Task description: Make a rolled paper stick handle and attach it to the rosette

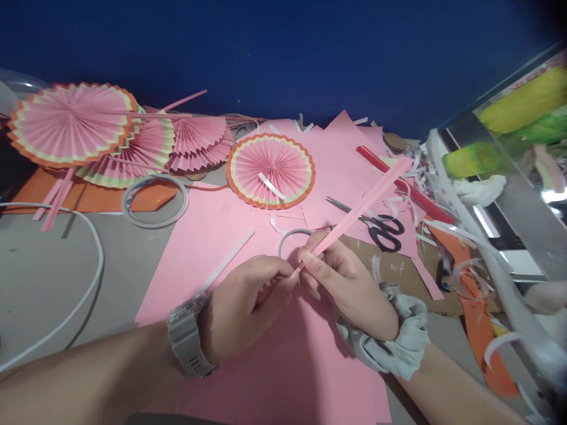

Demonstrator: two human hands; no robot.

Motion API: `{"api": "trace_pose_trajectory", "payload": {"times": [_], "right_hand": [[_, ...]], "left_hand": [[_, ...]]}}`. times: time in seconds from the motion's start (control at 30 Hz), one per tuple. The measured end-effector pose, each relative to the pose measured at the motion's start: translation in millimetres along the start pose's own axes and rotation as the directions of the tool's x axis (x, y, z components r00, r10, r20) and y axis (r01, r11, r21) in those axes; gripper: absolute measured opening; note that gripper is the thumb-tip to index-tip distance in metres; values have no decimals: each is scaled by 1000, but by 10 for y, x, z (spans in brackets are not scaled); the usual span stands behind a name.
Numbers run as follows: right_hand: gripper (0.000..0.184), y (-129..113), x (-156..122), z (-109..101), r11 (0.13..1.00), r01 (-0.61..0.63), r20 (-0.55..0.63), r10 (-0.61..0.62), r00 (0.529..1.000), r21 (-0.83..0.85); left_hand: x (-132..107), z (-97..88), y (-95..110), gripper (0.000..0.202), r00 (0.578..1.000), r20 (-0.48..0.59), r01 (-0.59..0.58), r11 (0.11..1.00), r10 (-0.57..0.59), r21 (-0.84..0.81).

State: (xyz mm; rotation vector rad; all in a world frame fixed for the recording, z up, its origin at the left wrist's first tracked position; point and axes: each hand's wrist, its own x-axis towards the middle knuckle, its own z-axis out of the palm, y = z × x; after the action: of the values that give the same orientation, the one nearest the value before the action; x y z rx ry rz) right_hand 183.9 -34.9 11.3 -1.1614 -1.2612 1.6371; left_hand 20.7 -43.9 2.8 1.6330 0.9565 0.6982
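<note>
Pink strip (354,222): folded long and narrow, held above the pink sheet (190,236), slanting up and right from the pinch, across the red tube (425,205) in view.
Left hand (248,301): pinching with the fingertips at the strip's lower end; exact hold partly hidden by curled fingers.
Right hand (354,283): clamped on the strip between thumb and fingers, close beside the left.
Folds: could skew or spring loose from uneven pressure between the two pinches.
Narrow lower end: likely to tear or crumple from pulling or twisting too hard.
Long free end: liable to buckle, being unsupported beyond the right hand.
Black-handled scissors (384,233): lying behind the strip, points toward the upper left; could snag or nick paper if dragged.
Small ring (283,239): just beyond the hands, easily knocked by a knuckle.
Pleated fan (272,156): flat, with a loose white strip (271,186) across; could crush under a careless forward reach.
</note>
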Motion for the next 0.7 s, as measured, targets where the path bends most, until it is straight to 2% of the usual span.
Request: {"api": "trace_pose_trajectory", "payload": {"times": [0.13,0.27,0.4,0.53,0.7], "right_hand": [[18,-13,-6,12,997,-25,10,26,1000,-77],[18,-21,-6,32,996,-13,18,14,1000,-83],[18,-27,4,21,994,22,-28,-25,999,-104],[22,-21,8,-13,991,36,-80,-47,996,-133],[24,-18,6,-5,992,0,-59,-8,998,-126]], "left_hand": [[1,10,-6,17,1000,5,7,1000,-7,-25],[2,9,-21,23,999,7,38,999,-38,-24],[9,-6,-8,25,1000,3,12,999,-12,-44],[8,-5,-2,24,999,-12,52,999,-52,-11],[5,15,-9,20,999,-7,42,999,-42,-17]]}}
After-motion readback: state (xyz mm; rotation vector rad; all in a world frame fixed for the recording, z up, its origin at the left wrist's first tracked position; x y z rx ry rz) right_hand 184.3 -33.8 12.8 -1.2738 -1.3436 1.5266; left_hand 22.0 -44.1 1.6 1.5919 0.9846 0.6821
